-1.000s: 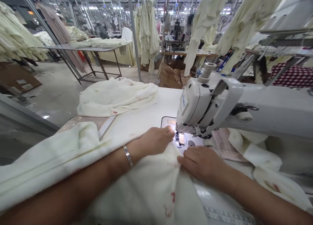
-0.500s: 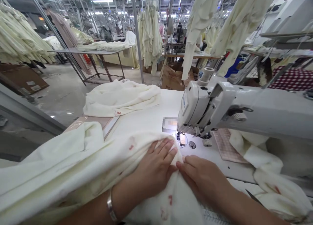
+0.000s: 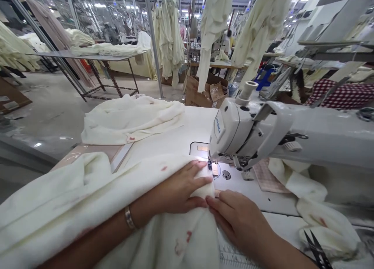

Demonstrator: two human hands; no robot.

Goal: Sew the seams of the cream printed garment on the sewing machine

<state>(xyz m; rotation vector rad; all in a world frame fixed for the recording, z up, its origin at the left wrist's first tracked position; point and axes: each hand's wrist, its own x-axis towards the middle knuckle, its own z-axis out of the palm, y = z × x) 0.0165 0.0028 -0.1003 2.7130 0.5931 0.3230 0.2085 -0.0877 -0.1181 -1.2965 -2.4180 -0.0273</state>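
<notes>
Cream fabric point(image 3: 140, 183) with small red prints lies across the front of the sewing machine point(image 3: 233, 128), its right edge beside the lit needle area. On top of it rests my left hand point(image 3: 181, 189), fingers spread and pointing toward the presser foot point(image 3: 210, 165). My right hand point(image 3: 236, 210) pinches the cloth's right edge between thumb and fingers, just in front of the needle. The fingertips of both hands are close together. A silver bracelet point(image 3: 129, 217) circles my left wrist.
A second bundle of cream fabric point(image 3: 131, 119) lies behind on the machine table. Black scissors point(image 3: 317, 247) sit at lower right beside more cream cloth point(image 3: 327, 218). A pink checked cloth point(image 3: 270, 175) lies under the machine arm. Garments point(image 3: 216, 27) hang beyond, above a cardboard box point(image 3: 201, 91).
My left hand has flattened, its fingers spreading wider along the fabric. The cloth edge sits closer to the presser foot. My right hand keeps its pinch, and the camera view has shifted right.
</notes>
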